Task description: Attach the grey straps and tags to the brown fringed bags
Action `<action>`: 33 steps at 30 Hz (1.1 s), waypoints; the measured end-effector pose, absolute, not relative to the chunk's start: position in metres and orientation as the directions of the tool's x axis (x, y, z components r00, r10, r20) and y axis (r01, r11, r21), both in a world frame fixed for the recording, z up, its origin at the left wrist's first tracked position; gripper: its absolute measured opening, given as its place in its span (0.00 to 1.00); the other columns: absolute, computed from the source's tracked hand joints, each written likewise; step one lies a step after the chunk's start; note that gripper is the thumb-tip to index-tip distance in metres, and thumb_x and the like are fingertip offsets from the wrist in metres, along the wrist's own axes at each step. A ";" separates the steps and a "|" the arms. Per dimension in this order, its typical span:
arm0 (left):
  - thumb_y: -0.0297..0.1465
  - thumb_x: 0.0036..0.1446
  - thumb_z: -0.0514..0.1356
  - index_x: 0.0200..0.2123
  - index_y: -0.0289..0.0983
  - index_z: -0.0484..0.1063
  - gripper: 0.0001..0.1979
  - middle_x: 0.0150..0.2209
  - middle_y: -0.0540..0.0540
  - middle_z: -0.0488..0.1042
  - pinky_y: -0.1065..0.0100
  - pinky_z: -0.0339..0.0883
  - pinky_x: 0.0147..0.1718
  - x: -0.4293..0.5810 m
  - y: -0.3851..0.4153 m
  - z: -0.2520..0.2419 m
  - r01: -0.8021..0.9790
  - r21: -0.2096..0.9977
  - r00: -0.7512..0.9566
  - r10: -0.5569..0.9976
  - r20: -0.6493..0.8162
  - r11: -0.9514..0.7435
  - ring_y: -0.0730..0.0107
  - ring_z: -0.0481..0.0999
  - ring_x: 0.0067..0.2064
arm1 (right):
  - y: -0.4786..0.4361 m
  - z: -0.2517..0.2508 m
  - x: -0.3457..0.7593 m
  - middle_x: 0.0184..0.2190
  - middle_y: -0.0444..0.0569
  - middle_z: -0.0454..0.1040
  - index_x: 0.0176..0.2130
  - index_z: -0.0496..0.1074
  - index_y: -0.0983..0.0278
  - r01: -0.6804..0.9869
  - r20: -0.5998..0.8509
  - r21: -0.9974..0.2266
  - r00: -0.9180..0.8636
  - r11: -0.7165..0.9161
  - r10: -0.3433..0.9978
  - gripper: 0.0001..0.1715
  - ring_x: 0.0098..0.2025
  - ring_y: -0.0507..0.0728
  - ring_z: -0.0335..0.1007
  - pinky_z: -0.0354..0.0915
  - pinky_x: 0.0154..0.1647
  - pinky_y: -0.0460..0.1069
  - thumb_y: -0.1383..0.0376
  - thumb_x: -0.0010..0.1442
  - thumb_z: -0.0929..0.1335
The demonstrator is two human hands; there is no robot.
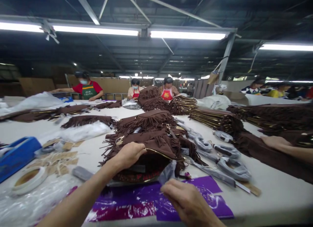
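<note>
A brown fringed bag lies on the table in front of me, its gold zipper gaping so the dark inside shows. My left hand is closed on the bag's upper zipper edge and lifts it. Between the fingers of my right hand is a piece of clear plastic wrapping, at the right end of the opening. Whether the plastic reaches inside the bag is hard to tell. Under the bag and my right hand lie shiny purple plastic bags.
Plastic-wrapped straps lie to the right. Brown bag stacks stand behind. At left are a blue bin, a tape roll and paper tags. Another person's hand rests on brown material at right. Co-workers stand across the table.
</note>
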State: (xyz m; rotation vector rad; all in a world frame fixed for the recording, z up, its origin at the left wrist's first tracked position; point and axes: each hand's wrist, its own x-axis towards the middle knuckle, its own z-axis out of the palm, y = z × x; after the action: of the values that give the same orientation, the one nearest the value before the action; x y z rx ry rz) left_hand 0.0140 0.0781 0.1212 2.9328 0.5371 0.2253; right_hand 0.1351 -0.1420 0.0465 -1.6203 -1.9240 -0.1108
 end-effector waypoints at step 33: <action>0.21 0.55 0.49 0.38 0.38 0.75 0.16 0.62 0.44 0.61 0.60 0.57 0.60 -0.037 0.091 0.061 -0.129 0.648 0.874 0.222 0.431 -0.751 0.62 0.63 0.60 | -0.034 0.013 0.093 0.14 0.38 0.64 0.29 0.74 0.68 -0.163 -0.065 -0.986 0.244 -0.025 0.968 0.23 0.14 0.43 0.43 0.35 0.17 0.44 0.49 0.47 0.72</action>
State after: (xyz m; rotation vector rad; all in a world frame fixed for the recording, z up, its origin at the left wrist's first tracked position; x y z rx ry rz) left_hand -0.0375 0.0911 0.0615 2.3338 0.0668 0.6450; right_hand 0.0933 -0.0343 0.0127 -1.2326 -0.8871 1.1262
